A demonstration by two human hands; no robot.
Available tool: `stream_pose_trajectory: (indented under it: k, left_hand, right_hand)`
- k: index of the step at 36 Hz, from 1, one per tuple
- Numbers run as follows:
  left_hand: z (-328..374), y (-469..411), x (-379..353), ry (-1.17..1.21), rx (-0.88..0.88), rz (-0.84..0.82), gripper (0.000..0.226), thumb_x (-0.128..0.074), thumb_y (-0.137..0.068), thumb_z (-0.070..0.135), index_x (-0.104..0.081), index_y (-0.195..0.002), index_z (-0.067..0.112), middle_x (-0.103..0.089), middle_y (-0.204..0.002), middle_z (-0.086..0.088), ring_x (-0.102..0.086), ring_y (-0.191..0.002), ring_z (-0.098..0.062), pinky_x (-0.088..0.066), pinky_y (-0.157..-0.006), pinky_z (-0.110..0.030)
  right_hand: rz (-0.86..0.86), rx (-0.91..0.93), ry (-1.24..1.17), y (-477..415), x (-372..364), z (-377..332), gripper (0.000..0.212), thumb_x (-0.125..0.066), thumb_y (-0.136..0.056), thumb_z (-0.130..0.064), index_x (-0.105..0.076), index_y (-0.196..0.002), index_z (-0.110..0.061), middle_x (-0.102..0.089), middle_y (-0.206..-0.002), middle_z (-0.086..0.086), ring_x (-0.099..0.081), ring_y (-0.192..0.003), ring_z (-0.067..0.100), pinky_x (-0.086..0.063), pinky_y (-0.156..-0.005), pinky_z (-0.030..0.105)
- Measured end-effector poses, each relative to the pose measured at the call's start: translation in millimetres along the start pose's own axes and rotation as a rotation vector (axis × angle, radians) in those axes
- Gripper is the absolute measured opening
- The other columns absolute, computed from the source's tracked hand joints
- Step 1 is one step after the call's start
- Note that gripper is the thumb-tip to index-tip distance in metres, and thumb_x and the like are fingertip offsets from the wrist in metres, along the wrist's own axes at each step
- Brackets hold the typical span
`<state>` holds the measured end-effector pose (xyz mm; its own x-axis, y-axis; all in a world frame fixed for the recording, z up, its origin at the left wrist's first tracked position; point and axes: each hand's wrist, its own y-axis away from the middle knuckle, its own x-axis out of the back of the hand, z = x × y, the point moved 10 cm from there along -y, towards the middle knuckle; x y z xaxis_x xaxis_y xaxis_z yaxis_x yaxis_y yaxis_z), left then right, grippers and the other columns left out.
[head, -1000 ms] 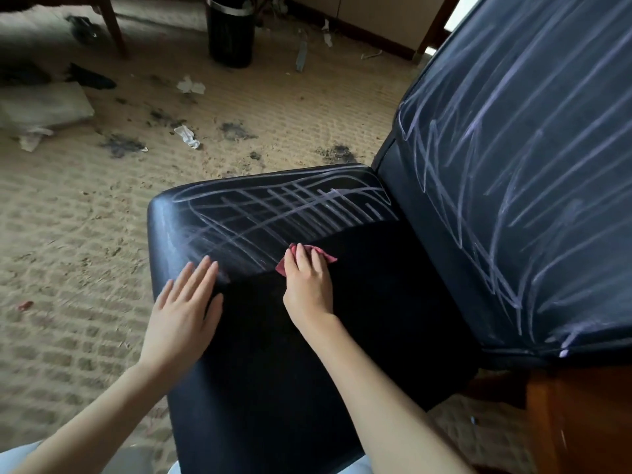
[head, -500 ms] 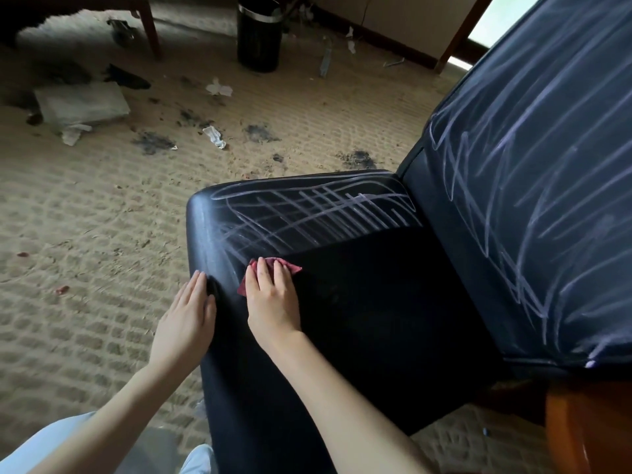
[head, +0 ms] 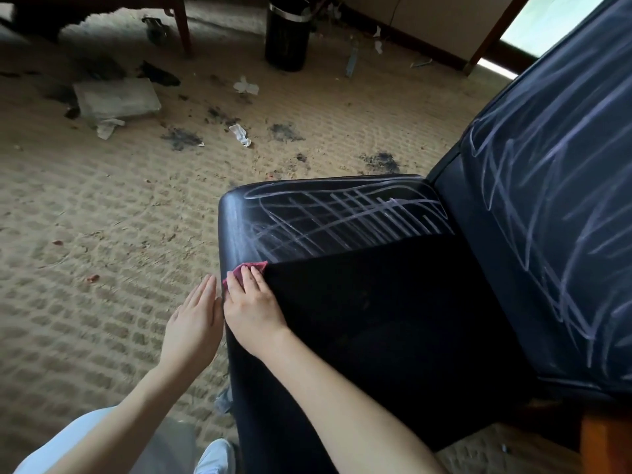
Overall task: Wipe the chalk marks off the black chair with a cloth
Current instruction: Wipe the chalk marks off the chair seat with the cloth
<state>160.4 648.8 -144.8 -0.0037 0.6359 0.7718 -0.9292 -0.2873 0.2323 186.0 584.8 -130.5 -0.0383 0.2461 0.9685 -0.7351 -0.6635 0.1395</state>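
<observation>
My right hand (head: 253,313) presses the cloth (head: 251,267) flat, fingers straight, at the chair (head: 376,319) seat's edge. Chalk marks (head: 342,217) lie at the cloth's one o'clock. My left hand (head: 195,323), fingers straight and holding nothing, sits just beside my right at nine o'clock.

Shows a black chair (head: 393,336) with a glossy padded seat and tall back, both scrawled with white chalk marks (head: 342,217): criss-cross lines over the seat's far half, long slanted strokes up the back, the near half plain black. Finds a small dark-red cloth (head: 251,267) flat at the seat's rounded edge, just where the marks end, mostly covered by the right hand's (head: 253,309) straight fingers
</observation>
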Motion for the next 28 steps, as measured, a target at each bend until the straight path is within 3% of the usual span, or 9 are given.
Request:
stream_pose_trajectory:
  k: [12, 18, 21, 28]
  left_hand:
    - [8, -2, -5, -0.074, -0.072, 0.024, 0.048, -0.035, -0.101, 0.025, -0.033, -0.148, 0.013, -0.03, -0.155, -0.003, -0.022, -0.145, -0.016, -0.021, -0.117, -0.038]
    - [38, -1, -7, -0.17, -0.236, 0.086, 0.057, -0.025, -0.097, 0.038, -0.041, -0.143, 0.009, -0.038, -0.15, -0.008, -0.033, -0.14, -0.022, -0.029, -0.112, -0.042]
    - [58, 0, -14, -0.251, -0.348, 0.068, 0.06, -0.024, -0.094, 0.038, -0.043, -0.142, 0.006, -0.041, -0.148, -0.01, -0.037, -0.138, -0.026, -0.035, -0.109, -0.045]
    - [108, 18, -41, -0.307, -0.611, 0.02, 0.053, -0.033, -0.094, 0.03, -0.044, -0.141, 0.008, -0.04, -0.149, -0.007, -0.03, -0.14, -0.019, -0.023, -0.113, -0.038]
  right_hand:
    - [0.125, 0.074, -0.13, -8, 13, 31, 0.051, -0.027, -0.084, -0.02, -0.076, -0.097, -0.026, -0.069, -0.116, 0.0, -0.064, -0.108, 0.019, -0.049, -0.097, 0.033]
    - [0.195, -0.007, -0.277, -2, 20, 67, 0.059, -0.017, -0.086, -0.019, -0.068, -0.117, -0.018, -0.06, -0.131, 0.009, -0.055, -0.122, 0.029, -0.043, -0.103, 0.041]
    - [0.157, -0.009, -0.34, 2, 16, 84, 0.064, -0.012, -0.087, -0.02, -0.058, -0.131, -0.014, -0.049, -0.142, 0.012, -0.043, -0.133, 0.032, -0.033, -0.111, 0.042]
    - [0.262, -0.126, -0.353, 17, 14, 128, 0.053, -0.029, -0.081, -0.018, -0.071, -0.113, -0.019, -0.066, -0.122, 0.007, -0.063, -0.111, 0.028, -0.052, -0.09, 0.037]
